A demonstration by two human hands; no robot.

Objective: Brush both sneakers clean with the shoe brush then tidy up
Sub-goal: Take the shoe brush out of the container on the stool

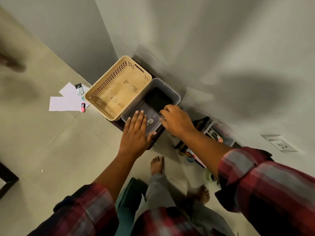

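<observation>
Plaid sleeves (255,176) in close, left hand (136,133) lies flat, fingers straight, on the near rim of the clear bin (177,97) while the right hand (177,121), nearer, curls over a dark shape (158,99) lying just beyond its fingertips, the brush perhaps, grip unclear.

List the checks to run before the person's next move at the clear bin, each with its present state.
1. Left hand steadying clear bin: ok, flat on its near rim.
2. Right hand gripping something: cannot tell, curled fingers hide it.
3. Shoe brush located: cannot tell; only a dark shape lies in the bin.
4. Floor tidy: not ok, papers and a pink item lie beside the beige basket.
</observation>
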